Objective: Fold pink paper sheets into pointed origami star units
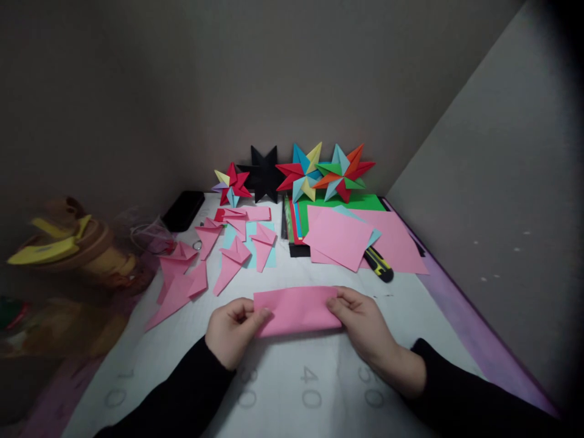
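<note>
A pink paper, rectangular in outline and seemingly folded, is held between my two hands above the white table sheet. My left hand pinches its left end, thumb on top. At the right end, my right hand grips it between thumb and fingers. Beyond my left hand lie several folded pink pieces with pointed tails. Flat pink sheets overlap past the paper on the right, and a yellow-and-black cutter rests beside them.
Along the back wall stand a black star and several multicoloured paper stars. A black phone lies at the back left. A brown pot-like object with yellow pieces is farther left. Green sheets lie at the back.
</note>
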`<state>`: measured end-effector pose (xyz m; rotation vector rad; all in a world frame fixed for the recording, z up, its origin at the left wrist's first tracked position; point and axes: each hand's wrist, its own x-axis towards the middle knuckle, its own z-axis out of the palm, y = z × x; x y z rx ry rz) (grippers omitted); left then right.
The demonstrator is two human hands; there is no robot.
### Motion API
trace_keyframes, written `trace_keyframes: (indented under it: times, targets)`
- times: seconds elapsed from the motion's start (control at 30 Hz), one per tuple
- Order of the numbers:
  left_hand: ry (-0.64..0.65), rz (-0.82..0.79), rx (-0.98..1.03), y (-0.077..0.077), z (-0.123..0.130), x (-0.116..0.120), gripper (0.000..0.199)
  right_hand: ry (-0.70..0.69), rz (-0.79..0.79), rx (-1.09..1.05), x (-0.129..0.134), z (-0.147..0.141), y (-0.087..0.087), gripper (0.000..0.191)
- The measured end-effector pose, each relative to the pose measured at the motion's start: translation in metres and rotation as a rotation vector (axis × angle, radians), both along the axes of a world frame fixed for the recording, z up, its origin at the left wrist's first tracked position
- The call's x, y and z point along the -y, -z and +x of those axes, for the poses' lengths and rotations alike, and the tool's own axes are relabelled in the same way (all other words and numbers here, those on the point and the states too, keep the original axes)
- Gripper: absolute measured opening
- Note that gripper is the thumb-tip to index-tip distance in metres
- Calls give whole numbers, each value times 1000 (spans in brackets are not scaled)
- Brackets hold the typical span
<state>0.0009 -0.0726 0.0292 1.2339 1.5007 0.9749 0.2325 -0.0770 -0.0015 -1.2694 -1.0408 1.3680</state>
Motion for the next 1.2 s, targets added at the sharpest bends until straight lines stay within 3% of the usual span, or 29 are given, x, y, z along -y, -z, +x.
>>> trace_keyframes:
  times: [0.5,1.2]
  targets:
    - [-15,-23,-35,-4,2,0,32,-50,15,-69,-1,0,-2,23]
    - [-31,-17,-7,-4,3,0,32,-54,46,-5,-1,0,-3,26]
